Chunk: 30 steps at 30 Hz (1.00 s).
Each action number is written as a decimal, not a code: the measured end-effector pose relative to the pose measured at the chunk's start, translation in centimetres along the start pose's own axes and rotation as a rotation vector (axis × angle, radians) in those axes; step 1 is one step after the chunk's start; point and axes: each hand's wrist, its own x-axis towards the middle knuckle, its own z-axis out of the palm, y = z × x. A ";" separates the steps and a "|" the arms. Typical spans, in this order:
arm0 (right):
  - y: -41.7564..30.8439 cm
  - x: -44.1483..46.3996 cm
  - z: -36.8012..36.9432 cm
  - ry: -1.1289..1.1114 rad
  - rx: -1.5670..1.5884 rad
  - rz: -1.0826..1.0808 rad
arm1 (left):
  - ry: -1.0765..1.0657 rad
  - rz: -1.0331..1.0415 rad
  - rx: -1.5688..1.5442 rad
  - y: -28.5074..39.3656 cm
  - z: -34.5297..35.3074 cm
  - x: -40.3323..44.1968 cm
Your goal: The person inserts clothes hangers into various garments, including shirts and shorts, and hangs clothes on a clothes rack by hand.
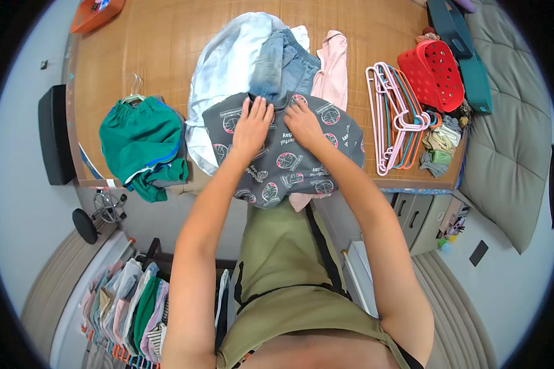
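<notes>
In the head view, the left hand (253, 125) lay over the upper edge of a dark gray printed T-shirt (277, 175), beside the neckline, its fingers stretched out flat and closed around nothing. The right hand (303, 128) rested on the other side of the neckline with its fingers slightly bent; whether they pinched any cloth could not be told. The T-shirt was spread at the near edge of the wooden table (166, 31), directly in front of the person, its lower part hanging toward the olive green clothing (283, 246) the person wore.

Beyond it, partly beneath, lay elastic-waisted blue denim pants (298, 64), between a pale blue-white garment (212, 77) on the left and a pink garment (334, 61) on the right. Green shorts (129, 132) lay farther left, partly over the table edge. On the right, pink, blue and orange hangers (371, 117) lay near a red perforated basket (434, 71), with small bundled cloth pieces (438, 141) just below it.
</notes>
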 end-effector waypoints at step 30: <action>-3.8 -7.0 -3.5 0.248 0.332 0.358 | -0.159 -0.407 -0.689 6.9 -3.3 -2.6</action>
